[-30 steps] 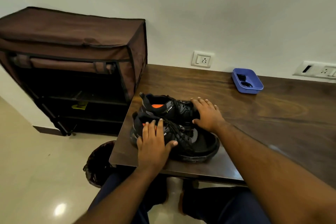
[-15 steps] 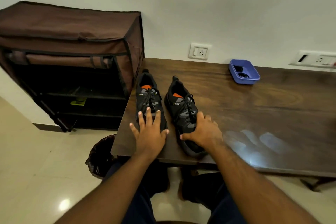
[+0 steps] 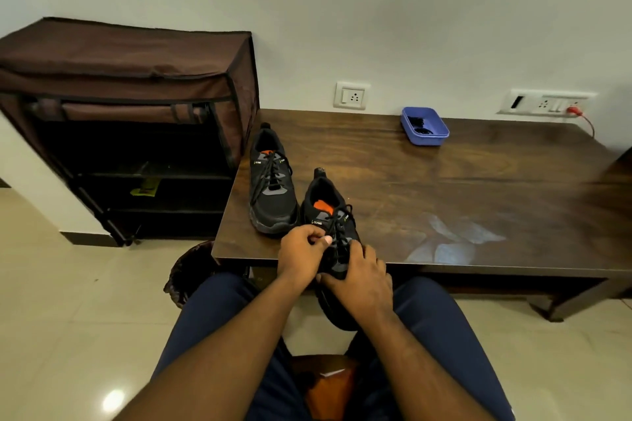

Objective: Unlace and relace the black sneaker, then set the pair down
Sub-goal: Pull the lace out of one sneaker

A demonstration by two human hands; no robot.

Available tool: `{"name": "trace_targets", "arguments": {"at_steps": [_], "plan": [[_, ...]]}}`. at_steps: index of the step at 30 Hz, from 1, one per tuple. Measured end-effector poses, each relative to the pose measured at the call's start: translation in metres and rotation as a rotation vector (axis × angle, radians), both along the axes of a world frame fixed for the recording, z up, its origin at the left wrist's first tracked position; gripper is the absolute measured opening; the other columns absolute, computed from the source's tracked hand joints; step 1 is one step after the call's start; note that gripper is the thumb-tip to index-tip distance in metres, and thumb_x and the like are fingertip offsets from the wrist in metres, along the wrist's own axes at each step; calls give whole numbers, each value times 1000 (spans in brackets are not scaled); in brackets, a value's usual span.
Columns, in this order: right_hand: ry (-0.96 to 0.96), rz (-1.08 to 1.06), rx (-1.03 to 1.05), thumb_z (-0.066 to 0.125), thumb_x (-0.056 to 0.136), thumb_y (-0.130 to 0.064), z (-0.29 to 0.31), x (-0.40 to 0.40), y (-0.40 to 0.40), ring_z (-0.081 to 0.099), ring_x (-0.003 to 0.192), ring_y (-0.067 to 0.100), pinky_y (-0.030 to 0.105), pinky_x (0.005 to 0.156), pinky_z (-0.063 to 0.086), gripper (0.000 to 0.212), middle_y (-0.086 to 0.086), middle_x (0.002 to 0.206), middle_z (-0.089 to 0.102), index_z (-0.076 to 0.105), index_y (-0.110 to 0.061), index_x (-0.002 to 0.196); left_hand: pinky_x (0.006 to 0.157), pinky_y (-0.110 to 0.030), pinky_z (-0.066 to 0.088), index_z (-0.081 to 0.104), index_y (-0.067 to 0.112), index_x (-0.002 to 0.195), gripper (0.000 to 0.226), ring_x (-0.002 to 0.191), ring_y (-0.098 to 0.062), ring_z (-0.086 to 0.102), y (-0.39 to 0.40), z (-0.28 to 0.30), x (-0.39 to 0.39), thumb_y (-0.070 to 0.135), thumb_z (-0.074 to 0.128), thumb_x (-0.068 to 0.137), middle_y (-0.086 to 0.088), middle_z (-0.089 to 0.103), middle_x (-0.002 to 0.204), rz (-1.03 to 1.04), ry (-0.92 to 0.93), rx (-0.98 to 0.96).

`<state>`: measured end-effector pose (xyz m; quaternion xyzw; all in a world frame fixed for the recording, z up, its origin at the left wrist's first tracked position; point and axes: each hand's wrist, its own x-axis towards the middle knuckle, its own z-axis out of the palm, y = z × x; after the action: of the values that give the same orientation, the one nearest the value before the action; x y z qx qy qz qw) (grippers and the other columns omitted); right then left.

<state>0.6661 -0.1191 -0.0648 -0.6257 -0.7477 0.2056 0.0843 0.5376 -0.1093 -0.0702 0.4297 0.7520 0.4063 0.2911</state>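
Two black sneakers with orange insoles are in view. The left sneaker stands on the dark wooden table near its left edge, laced, toe towards me. The right sneaker hangs partly past the table's front edge, its toe over my lap. My right hand grips its forefoot from above. My left hand pinches the black lace at the middle of the shoe with curled fingers. The toe is hidden under my right hand.
A brown fabric shoe rack stands left of the table against the wall. A blue tray sits at the table's back. A dark bin is on the floor below the table's left corner. Wall sockets are behind.
Both sneakers were turned toe towards me and set apart. The right sneaker was then pulled over the table's front edge, and my left hand left the other shoe and took hold of its lace.
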Motion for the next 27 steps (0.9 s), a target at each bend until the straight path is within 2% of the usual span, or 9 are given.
{"name": "trace_targets", "arguments": {"at_steps": [2,4,9,15,18,20,22,25,27], "plan": [[80,32,4,67,78,-58,2,-3,9,43,125,29,42,98,44,86,4,141,39,25,-24,145,68,-23,52,68,19,82,8,80,-14,64,1,1,-1,20,74,86,4,66,79,35,-65,-21],[112,101,-9,69,79,-48,3,-6,18,38,133,29,43,102,43,91,3,150,31,17,-25,150,70,-27,53,66,19,79,10,79,-15,64,2,1,-2,20,71,88,3,67,78,56,-72,-32],[69,137,-76,60,90,-37,2,-14,29,22,146,30,45,116,29,86,3,162,15,7,-21,155,67,-31,49,61,19,81,17,74,-11,59,-1,2,-3,17,56,97,2,64,83,-12,129,-58],[-29,177,-88,59,90,-40,3,-17,36,27,144,33,44,112,34,84,5,162,14,10,-19,155,83,-42,47,50,21,90,9,98,-26,55,-18,16,-5,20,49,98,-3,55,99,-163,385,-216],[-64,201,-96,59,91,-41,7,-17,40,31,142,34,43,110,36,86,8,162,14,8,-16,155,79,-40,48,52,18,89,15,83,-21,57,-52,20,-8,16,43,100,-4,61,88,-149,145,-216],[-81,208,-103,57,92,-40,6,-19,42,30,142,37,44,111,36,86,11,162,13,5,-13,155,70,-30,49,53,15,85,19,66,-12,53,-83,33,-11,12,44,101,-3,58,72,-301,-101,-193],[-93,218,-106,54,94,-40,6,-20,41,27,142,39,45,111,35,85,12,162,12,3,-12,155,62,-19,45,57,14,86,15,58,-4,50,-108,54,-19,11,49,100,2,55,65,-601,-138,-324],[-91,223,-119,53,95,-42,10,-16,39,24,144,38,45,113,33,85,10,162,9,1,-12,155,72,-22,47,66,20,93,8,62,0,55,-128,84,-30,17,59,96,9,60,68,-957,102,-672],[-97,237,-131,54,95,-43,12,-15,39,25,144,36,44,114,32,87,10,163,7,-1,-13,155,91,-30,48,69,22,109,16,85,-2,61,-124,92,-35,21,61,94,12,68,91,-997,300,-780]]}}
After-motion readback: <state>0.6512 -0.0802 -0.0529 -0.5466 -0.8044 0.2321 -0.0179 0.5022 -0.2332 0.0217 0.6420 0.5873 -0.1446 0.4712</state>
